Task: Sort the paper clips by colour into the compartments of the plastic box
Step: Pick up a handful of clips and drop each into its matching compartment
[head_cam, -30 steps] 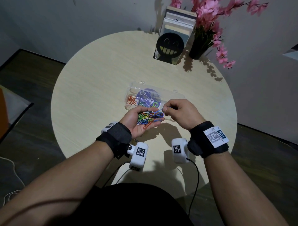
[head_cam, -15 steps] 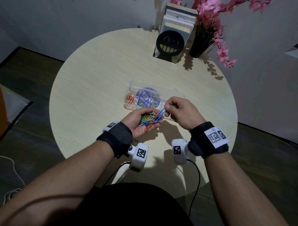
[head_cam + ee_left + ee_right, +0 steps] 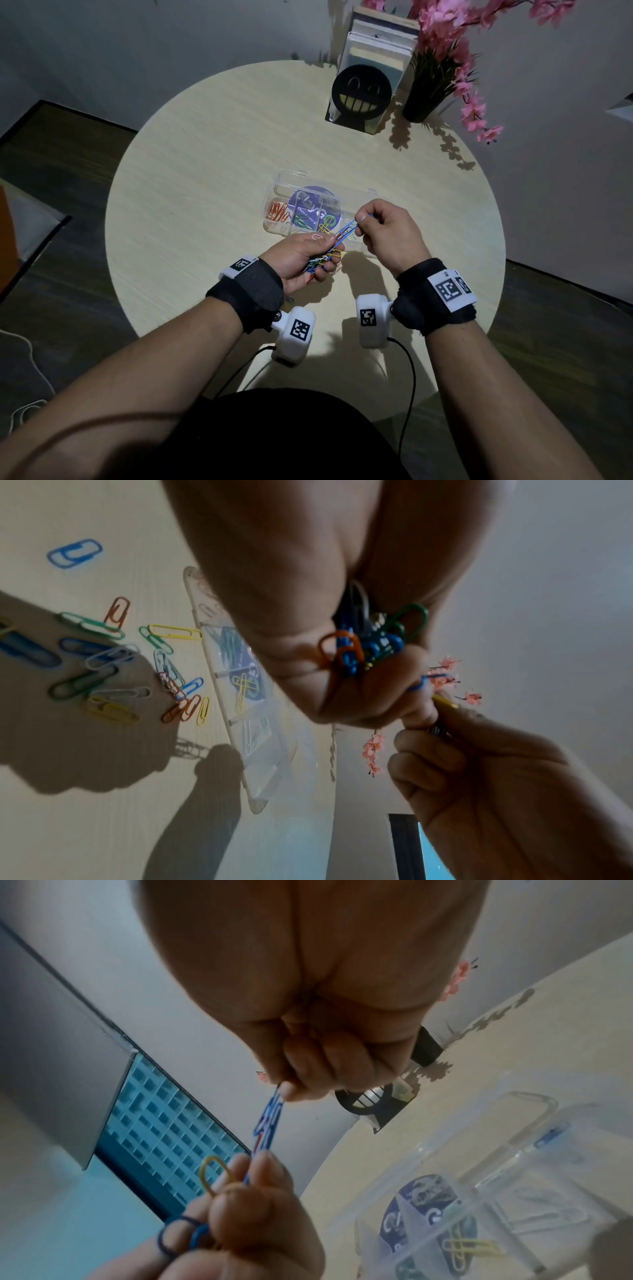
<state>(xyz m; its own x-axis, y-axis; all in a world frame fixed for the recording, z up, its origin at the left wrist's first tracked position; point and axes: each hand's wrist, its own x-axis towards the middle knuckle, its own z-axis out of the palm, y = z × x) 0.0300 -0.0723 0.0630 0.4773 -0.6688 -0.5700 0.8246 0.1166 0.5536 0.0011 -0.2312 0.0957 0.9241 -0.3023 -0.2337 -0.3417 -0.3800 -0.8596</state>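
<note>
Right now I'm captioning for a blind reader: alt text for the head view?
Right hand pinches blue paper clips out of a mixed bunch gripped by the left hand, above a clear plastic box on a round table.

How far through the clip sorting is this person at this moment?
Early to midway. Done: the plastic box already holds orange clips, green clips and yellow clips in separate compartments. In hand: the left hand grips a mixed bunch, from which the right hand pinches blue clips. Left: that bunch, plus loose clips scattered on the table.
</note>
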